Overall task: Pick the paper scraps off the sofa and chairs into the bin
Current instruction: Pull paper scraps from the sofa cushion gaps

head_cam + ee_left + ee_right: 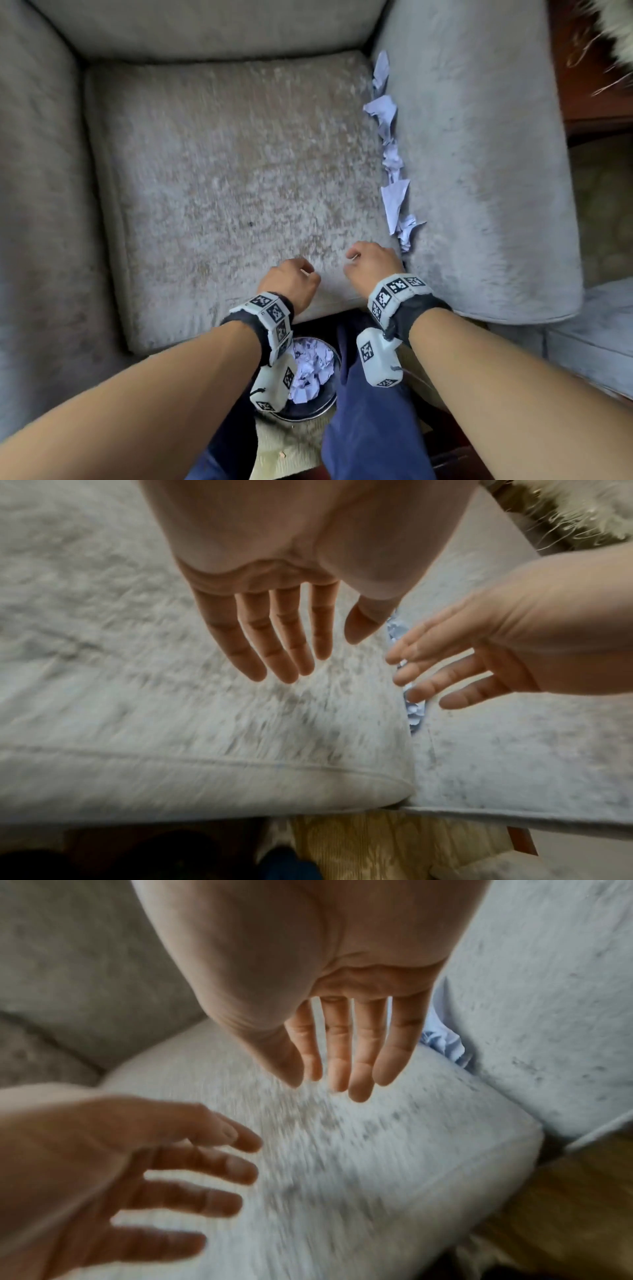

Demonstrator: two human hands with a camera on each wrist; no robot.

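Observation:
Several crumpled pale-blue paper scraps (388,137) lie in a line along the crease between the grey armchair's seat cushion (233,171) and its right arm (479,171). Both hands hover over the front of the cushion, fingers spread and empty. My left hand (291,279) is near the cushion's front edge. My right hand (371,262) is just short of the nearest scrap (407,229). A round bin (320,407) full of scraps stands on the floor below my left wrist. The wrist views show the left hand (274,653), the right hand (342,1066) and the scraps (416,712) (445,1042).
The chair's left arm (34,205) and back cushion (212,31) enclose the seat. Dark wooden furniture (596,85) stands at the right. A patterned rug (291,452) lies under the bin, between my blue trouser legs (370,411).

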